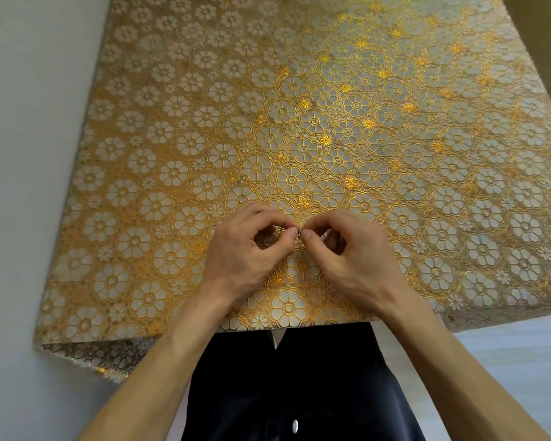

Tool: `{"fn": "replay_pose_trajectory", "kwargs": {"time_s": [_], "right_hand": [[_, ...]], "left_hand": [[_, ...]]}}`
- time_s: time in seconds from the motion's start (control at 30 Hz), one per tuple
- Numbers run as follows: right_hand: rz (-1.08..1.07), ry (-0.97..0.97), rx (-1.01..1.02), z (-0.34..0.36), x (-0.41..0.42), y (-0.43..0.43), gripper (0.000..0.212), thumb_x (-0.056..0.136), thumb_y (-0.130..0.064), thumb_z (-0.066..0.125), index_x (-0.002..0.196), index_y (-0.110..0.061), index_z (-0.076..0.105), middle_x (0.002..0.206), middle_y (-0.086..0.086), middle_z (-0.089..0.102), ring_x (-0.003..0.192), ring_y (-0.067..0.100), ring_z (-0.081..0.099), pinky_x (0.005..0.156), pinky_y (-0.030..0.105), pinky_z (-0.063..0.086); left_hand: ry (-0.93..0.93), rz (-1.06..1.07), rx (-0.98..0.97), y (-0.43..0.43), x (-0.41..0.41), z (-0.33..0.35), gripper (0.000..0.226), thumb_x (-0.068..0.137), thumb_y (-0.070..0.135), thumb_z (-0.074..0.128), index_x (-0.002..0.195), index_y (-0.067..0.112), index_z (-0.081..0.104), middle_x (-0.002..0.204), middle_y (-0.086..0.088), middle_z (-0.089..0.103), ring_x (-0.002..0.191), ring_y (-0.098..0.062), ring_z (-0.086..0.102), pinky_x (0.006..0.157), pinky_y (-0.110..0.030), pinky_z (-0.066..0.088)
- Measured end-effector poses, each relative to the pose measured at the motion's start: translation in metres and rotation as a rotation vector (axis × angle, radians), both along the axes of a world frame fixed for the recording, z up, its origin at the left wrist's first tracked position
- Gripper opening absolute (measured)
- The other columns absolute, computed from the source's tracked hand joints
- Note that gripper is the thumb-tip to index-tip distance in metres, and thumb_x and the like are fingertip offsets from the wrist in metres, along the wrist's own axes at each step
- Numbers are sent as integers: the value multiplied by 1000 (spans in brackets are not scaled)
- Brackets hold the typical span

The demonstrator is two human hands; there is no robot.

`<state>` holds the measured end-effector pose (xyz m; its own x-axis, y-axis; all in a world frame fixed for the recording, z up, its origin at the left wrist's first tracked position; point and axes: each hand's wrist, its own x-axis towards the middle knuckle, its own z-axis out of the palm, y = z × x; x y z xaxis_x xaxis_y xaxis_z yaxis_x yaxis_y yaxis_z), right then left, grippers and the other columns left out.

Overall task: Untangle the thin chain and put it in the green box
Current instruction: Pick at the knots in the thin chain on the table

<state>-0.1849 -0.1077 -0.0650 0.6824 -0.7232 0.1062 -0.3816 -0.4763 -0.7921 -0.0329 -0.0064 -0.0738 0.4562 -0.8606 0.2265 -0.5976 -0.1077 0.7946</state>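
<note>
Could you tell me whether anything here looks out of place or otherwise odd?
Only small things. The tablecloth bunches in loose folds at its near left corner, hanging over the edge. No green box is in view. The left hand and right hand pinch the thin chain, mostly hidden by the fingers.

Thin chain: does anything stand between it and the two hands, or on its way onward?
Nothing visible does. The left hand and the right hand both pinch the thin chain at their fingertips, over the patterned tablecloth. Only a small glint of it shows. No green box is in view, so the further path cannot be judged.
</note>
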Motion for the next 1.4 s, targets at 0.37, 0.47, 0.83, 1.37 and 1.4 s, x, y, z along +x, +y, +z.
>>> {"fn": "replay_pose_trajectory", "kwargs": {"time_s": [0.37, 0.47, 0.83, 1.37, 1.4], "right_hand": [[-115, -41, -78, 2, -3, 6, 2, 88, -25, 73, 89, -24, 75, 83, -19, 66, 77, 4, 57, 74, 16, 42], [-120, -58, -12, 6, -4, 5, 5, 87, -17, 77, 88, -22, 75, 76, -22, 59, 68, -3, 55, 66, 5, 36], [-62, 15, -47, 10, 3, 4, 6, 84, -20, 79, 84, -25, 75, 79, -21, 62, 68, -11, 53, 66, 2, 35], [-65, 95, -83, 8, 4, 8, 10, 87, -37, 64, 86, -29, 70, 82, -18, 63, 63, 1, 54, 64, 19, 45], [-72, 78, -62, 8, 3, 8, 6, 87, -35, 68, 87, -30, 71, 83, -19, 63, 63, 1, 55, 64, 16, 44]], "left_hand": [[-9, 26, -26, 0, -2, -1, 12, 85, 30, 71, 89, 21, 77, 93, 9, 70, 87, -13, 67, 78, -43, 54], [-10, 28, -35, 0, -2, -1, 12, 84, 30, 72, 89, 21, 77, 93, 10, 70, 88, -13, 67, 76, -42, 54], [-54, 22, -47, 0, -1, -2, 12, 85, 33, 69, 93, 26, 76, 94, 14, 68, 92, -8, 65, 78, -40, 54], [-71, 36, 1, 1, -3, 0, 12, 85, 36, 67, 90, 27, 74, 91, 16, 67, 89, -8, 64, 79, -39, 54], [-80, 35, 5, 0, -3, 0, 12, 86, 36, 67, 90, 27, 74, 91, 16, 67, 89, -7, 63, 79, -38, 53]]}}
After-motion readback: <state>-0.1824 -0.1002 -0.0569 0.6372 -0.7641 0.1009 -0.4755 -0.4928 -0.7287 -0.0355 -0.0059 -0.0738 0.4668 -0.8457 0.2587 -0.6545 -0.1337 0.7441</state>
